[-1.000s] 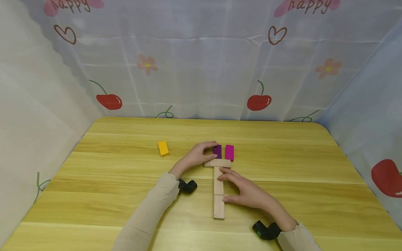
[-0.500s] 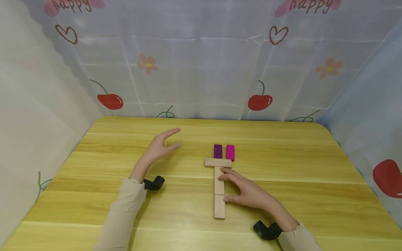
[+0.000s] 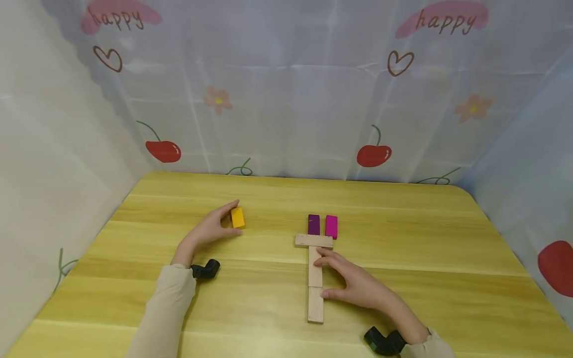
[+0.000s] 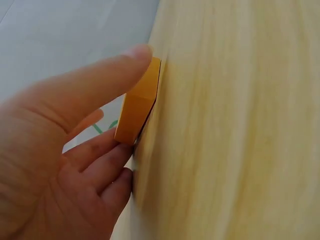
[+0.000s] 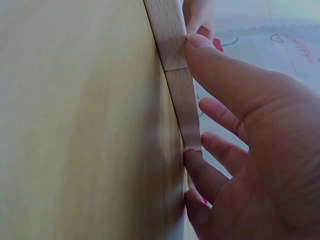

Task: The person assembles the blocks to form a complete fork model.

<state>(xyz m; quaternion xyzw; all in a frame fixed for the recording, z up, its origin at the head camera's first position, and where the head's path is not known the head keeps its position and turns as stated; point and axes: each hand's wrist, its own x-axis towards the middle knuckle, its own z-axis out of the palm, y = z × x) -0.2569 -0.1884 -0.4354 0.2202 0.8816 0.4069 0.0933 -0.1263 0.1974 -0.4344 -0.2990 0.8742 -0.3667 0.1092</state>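
At the left of the head view, my left hand (image 3: 209, 228) holds a yellow block (image 3: 238, 218) between thumb and fingertips. The left wrist view shows the thumb on one end of this yellow block (image 4: 136, 112), with fingers at the other end, close to the tabletop. My right hand (image 3: 358, 283) rests with loosely bent fingers along a column of two plain wooden blocks (image 3: 315, 271); its thumb (image 5: 200, 42) touches their side. A third wooden block (image 3: 313, 241) lies crosswise at the column's far end. Beyond it stand a purple block (image 3: 314, 224) and a magenta block (image 3: 331, 226), slightly apart.
A wooden table (image 3: 268, 308) with rounded far corners bears all the blocks. Behind it hangs a pale curtain (image 3: 286, 99) printed with cherries, hearts and flowers. Black devices sit on the left wrist (image 3: 206, 269) and right wrist (image 3: 384, 341).
My left hand has left the purple block, swung left and taken hold of the yellow block. The right hand stays at the wooden blocks. The head view has tilted slightly upward.
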